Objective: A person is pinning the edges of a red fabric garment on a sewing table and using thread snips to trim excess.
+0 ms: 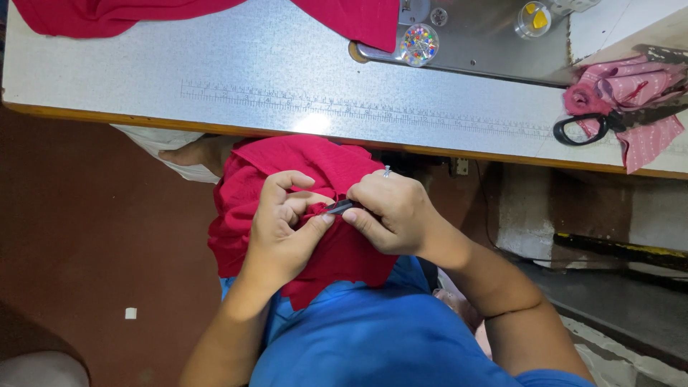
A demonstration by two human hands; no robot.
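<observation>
A piece of red cloth (251, 193) lies bunched in my lap, below the table's front edge. My left hand (283, 226) pinches a fold of it between thumb and fingers. My right hand (390, 211), with a ring on one finger, grips a small dark tool (340, 207) whose tip meets the cloth right at my left thumb. The tool's working end is mostly hidden by my fingers.
A grey sewing table (215, 72) with a printed ruler strip spans the top. On it lie more red cloth (344, 18), a round box of coloured pins (419, 43), black-handled scissors (595, 125) over pink dotted fabric (645, 86), and a small jar (534, 19).
</observation>
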